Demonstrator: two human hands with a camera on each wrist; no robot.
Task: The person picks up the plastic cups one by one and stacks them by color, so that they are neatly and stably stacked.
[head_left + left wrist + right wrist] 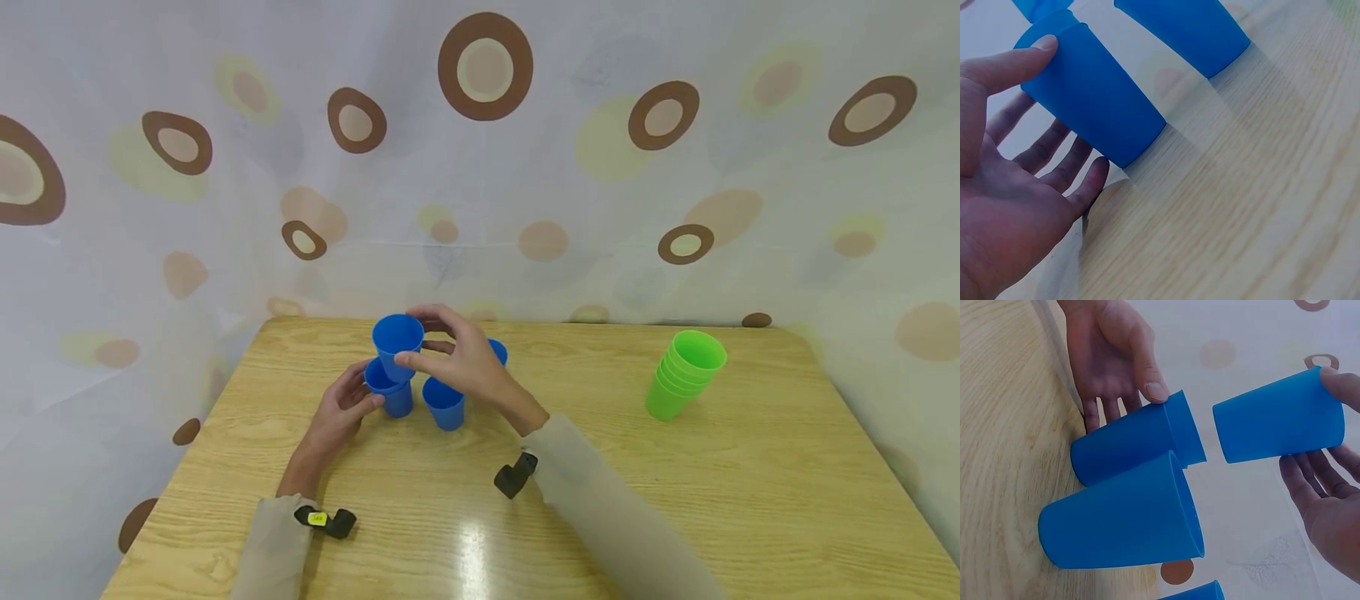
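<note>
My right hand (465,358) grips a blue cup (398,340) near its rim, upright, thumb on one side and fingers on the other. That cup hangs just above a stack of nested blue cups (1125,445); the right wrist view shows a gap between them. Around the stack curls my left hand (339,412), its thumb near the upper rim and its fingers along the far side. The stack's base stands on the table in the left wrist view (1100,100). Beside it stands a single blue cup (447,414). Another blue cup (498,351) is partly hidden behind my right hand.
Several nested green cups (678,379) stand in a leaning stack on the right part of the wooden table (600,517). A patterned curtain (495,183) hangs along the table's back edge and sides.
</note>
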